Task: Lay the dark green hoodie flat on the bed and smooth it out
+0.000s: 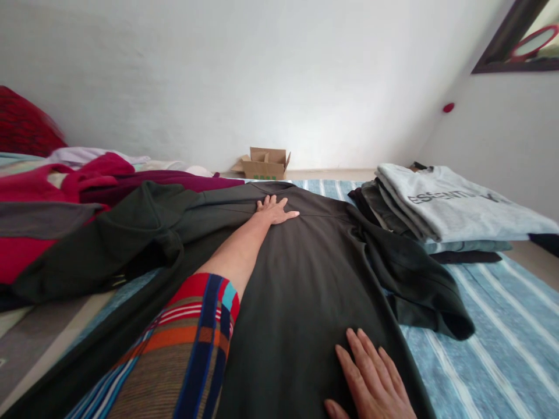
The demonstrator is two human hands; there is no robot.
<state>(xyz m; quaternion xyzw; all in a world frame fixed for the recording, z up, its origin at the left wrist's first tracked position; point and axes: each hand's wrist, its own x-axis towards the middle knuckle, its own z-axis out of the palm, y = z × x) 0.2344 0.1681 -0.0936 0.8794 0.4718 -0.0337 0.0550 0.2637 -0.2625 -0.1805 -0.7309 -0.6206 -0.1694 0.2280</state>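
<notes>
Head view, sole view.

Item: dark garment (301, 279), long-sleeved, laid out on a blue-striped cover (493, 291), collar (273, 186) toward the wall. Body mostly flat; front or back uppermost, cannot tell. Right-side sleeve (423, 285) creased and bent toward the wearer of the camera; left-side sleeve (105, 250) rumpled, lying against red clothing (26, 259).

Left hand (275, 210): palm down just below the collar, fingers spread, gripping nothing. Right hand (373, 378): low on the body near its right edge, fingers extended and slightly apart, nothing grasped; partly cut off by the frame.

Adjacent: folded stack (458, 203), beyond the right-side sleeve; cardboard box (264, 164), by the wall.

Handling, as judged: the step in hand looks like smoothing. Best done with light, flat palms, the left steadying the collar end while the right strokes outward to the edge. Both sleeves call for straightening, the left-side one freed gently from the clothing beside it. Risk: heavy pressure could drag the cloth into fresh creases.
</notes>
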